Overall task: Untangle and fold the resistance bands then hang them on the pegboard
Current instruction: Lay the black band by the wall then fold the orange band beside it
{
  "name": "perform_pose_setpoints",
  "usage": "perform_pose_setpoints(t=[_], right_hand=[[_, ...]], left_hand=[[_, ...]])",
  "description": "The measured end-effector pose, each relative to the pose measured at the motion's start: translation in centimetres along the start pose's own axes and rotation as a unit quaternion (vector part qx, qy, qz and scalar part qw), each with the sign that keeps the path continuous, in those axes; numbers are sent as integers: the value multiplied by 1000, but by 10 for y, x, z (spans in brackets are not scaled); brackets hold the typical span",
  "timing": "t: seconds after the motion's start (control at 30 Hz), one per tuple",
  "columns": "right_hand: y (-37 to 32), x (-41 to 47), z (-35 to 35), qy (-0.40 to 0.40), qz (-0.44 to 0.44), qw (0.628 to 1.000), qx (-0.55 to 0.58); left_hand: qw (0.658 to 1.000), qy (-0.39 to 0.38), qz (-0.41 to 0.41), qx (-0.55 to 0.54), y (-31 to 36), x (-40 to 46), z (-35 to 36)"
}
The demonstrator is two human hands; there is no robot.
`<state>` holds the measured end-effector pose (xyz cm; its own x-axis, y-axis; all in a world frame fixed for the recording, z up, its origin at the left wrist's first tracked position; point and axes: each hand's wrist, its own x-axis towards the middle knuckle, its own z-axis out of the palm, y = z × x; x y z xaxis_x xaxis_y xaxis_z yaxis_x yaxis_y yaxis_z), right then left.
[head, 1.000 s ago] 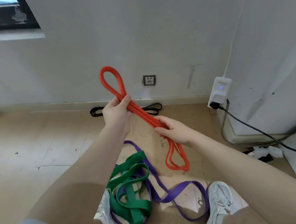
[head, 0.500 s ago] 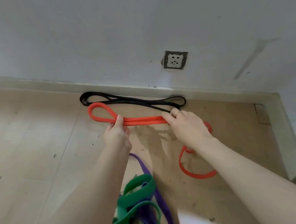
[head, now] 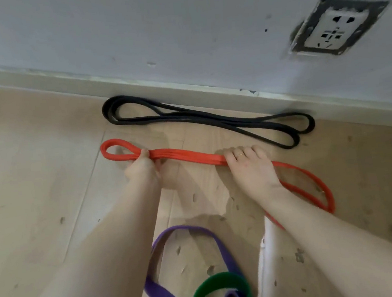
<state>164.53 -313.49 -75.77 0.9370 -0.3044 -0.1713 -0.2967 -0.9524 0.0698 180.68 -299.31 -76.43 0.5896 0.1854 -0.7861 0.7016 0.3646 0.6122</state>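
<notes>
The step in hand looked like the laying-down of a folded band: the orange resistance band (head: 191, 155) lay doubled along the floor (head: 37, 189), just in front of the black resistance band (head: 211, 120) that already sat folded against the baseboard (head: 184, 90). The left hand (head: 144, 168) pinched the orange strands together beside the small loop at that end. The right hand (head: 247, 167) lay flatter on the band's middle, fingers spread and only lightly bent over it, pressing it to the floor; whether the thumb gripped beneath could not be told. A wider orange loop trailed loose behind the right wrist. Next, probably, both hands would need to let go and reach for the purple band (head: 177, 259) and green band (head: 219, 288), which were tangled near the person's feet. No pegboard was in view.
</notes>
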Motion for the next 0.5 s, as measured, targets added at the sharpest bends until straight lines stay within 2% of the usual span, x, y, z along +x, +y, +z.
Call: perform_pose_setpoints(t=[0.07,0.2,0.27,0.33,0.4,0.43,0.5], right_hand=[[1,12,-4,7,1,1000,13],[-1,25,-5,-78,2,997,19],[-6,23,-3,-92,11,996,8],[-10,21,2,-86,33,996,-9],[-16,22,4,-68,57,996,-21],[-17,23,4,-64,65,996,-19],[-19,24,5,-83,68,994,-3]], left_hand=[[999,23,-14,44,9,9,9],[982,38,-16,185,21,37,6],[955,43,28,292,24,36,1],[903,30,95,417,27,35,1],[876,3,61,478,32,34,1],[871,-14,25,491,34,39,-3],[870,-37,15,492,38,40,-11]])
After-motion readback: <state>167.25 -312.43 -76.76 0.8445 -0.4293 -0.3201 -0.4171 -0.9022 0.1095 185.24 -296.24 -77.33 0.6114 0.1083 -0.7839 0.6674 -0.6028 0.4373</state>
